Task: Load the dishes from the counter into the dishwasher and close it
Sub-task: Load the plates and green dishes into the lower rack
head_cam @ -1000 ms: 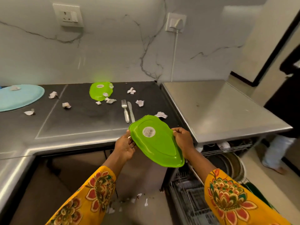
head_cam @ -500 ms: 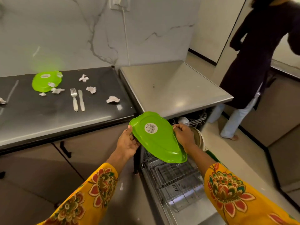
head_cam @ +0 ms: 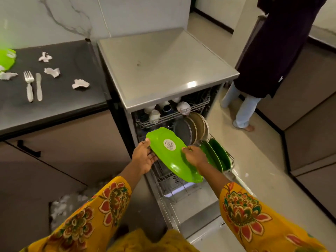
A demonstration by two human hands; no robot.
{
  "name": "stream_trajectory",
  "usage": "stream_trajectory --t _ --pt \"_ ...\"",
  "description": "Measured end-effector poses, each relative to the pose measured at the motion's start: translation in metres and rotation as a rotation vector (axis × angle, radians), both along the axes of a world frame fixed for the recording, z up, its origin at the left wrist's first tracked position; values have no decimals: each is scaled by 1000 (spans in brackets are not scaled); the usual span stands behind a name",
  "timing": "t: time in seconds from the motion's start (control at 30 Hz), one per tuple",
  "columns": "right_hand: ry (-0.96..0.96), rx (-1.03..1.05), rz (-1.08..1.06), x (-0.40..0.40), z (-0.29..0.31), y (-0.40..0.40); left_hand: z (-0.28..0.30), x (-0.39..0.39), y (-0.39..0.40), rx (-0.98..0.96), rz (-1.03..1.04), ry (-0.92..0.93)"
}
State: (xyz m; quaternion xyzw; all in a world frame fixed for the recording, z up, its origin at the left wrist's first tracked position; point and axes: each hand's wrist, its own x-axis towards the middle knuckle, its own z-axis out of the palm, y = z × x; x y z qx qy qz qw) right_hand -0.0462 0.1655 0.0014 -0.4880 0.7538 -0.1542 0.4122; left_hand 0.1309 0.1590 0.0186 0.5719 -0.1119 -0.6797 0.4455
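above the lower rack, left hand and right hand grasp the green plate; a tilted entry may jam on tines.

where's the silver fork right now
The silver fork lies on the dark counter, left in the head view, beside the white knife.
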Motion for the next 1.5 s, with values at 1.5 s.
stream_trajectory --t 1.5 --pt "512 361 303 -169 -249 -171 -244 -134 -137 535 -299 -200"
